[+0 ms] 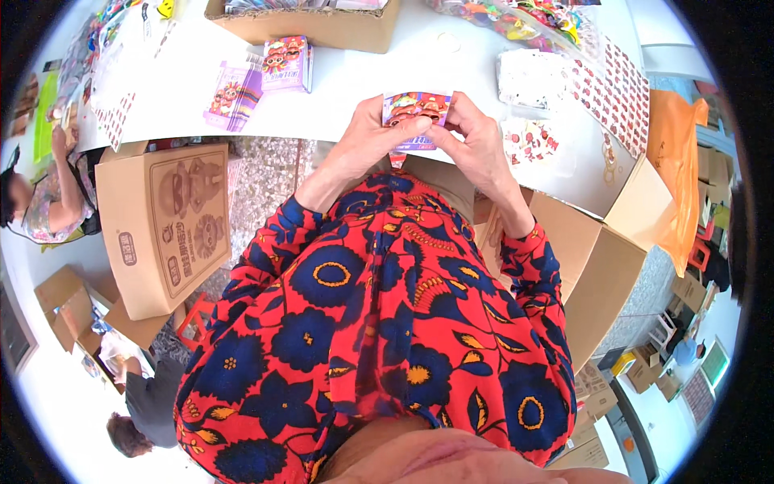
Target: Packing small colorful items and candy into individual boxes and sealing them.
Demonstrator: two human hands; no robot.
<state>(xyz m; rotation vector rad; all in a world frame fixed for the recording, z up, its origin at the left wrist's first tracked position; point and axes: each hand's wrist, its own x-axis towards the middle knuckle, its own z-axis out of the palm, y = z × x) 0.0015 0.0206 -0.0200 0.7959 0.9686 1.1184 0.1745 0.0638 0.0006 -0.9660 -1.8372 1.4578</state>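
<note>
Above the table's near edge, a small purple packet (pixel 417 111) printed with red cartoon figures is held up between both hands. My left hand (pixel 360 135) is closed on its left side. My right hand (pixel 477 143) grips the right side, and a thumb lies across the front. The fingers behind the packet are hidden. To the left of my hands, a fanned pile of flat purple packets (pixel 234 97) lies on the white table (pixel 347 77). Touching it at the back is a neat stack of similar packets (pixel 286 64).
A cardboard tray (pixel 310 28) stands at the back. On the right are white packets (pixel 528 79), red sticker pieces (pixel 532 143), sticker sheets (pixel 609 89) and rubber bands (pixel 610 165). Cartons flank me: a printed one (pixel 165 226) left, an open one (pixel 597 266) right. People work at left.
</note>
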